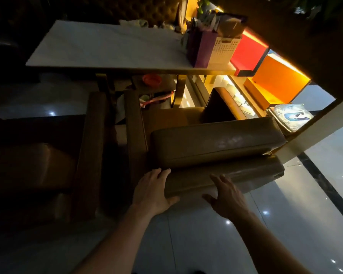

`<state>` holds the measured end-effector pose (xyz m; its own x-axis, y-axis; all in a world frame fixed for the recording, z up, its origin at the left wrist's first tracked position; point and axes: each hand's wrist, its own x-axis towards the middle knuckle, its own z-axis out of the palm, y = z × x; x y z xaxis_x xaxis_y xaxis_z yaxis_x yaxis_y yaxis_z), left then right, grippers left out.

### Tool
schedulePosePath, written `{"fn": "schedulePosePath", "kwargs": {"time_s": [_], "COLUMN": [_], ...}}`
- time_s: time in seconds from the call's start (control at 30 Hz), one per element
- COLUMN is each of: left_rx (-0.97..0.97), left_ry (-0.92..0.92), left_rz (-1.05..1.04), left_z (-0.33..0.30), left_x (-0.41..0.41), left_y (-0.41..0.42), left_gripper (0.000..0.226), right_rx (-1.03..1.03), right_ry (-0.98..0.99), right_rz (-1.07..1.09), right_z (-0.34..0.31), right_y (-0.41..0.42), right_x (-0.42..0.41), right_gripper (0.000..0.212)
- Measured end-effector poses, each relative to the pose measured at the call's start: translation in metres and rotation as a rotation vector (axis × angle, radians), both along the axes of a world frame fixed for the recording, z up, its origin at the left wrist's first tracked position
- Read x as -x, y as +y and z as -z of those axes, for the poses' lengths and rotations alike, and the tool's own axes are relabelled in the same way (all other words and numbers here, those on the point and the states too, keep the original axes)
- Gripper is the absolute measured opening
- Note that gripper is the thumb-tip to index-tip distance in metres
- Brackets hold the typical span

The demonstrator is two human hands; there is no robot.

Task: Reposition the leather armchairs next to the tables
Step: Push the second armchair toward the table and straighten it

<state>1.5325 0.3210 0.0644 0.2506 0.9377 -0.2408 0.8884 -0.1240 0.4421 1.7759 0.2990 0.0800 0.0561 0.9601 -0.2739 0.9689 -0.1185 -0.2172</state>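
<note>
Dim room, glossy tile floor (206,244). I see a leather armchair (216,143) facing the white table (107,48), 2nd armchair (38,165) beside it. My left hand (153,192) & right hand (229,196) lie flat on its backrest, fingers straight.

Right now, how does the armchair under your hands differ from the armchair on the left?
1. The right armchair is lit and reads tan; the left armchair sits in shadow and looks darker brown.
2. Both hands are on the right armchair's back: left hand at its corner, right hand on its top. Nothing touches the left armchair.
3. The right armchair's seat reaches under the white table; the left armchair's front is too dark to judge.

Both have leather cushions, wooden arms, and face the table.
</note>
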Motion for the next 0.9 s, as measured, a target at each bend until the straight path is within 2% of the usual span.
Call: {"fn": "schedulePosePath", "kwargs": {"time_s": [0.2, 0.4, 0.7, 0.9], "left_rx": [0.025, 0.033, -0.007, -0.139], "left_ry": [0.098, 0.193, 0.256, 0.240], "left_rz": [-0.160, -0.252, -0.296, -0.287], "left_z": [0.035, 0.066, 0.101, 0.119], "left_x": [-0.059, -0.083, -0.084, -0.075], "left_y": [0.015, 0.019, 0.035, 0.034], "left_gripper": [0.099, 0.101, 0.113, 0.105], "right_rx": [0.037, 0.031, 0.033, -0.032], "right_ry": [-0.021, -0.058, -0.126, -0.257], "right_rz": [-0.169, -0.308, -0.250, -0.222], "right_z": [0.047, 0.080, 0.116, 0.129], "right_y": [0.055, 0.091, 0.104, 0.103], "right_x": [-0.078, -0.114, -0.131, -0.116], "right_gripper": [0.091, 0.103, 0.124, 0.123]}}
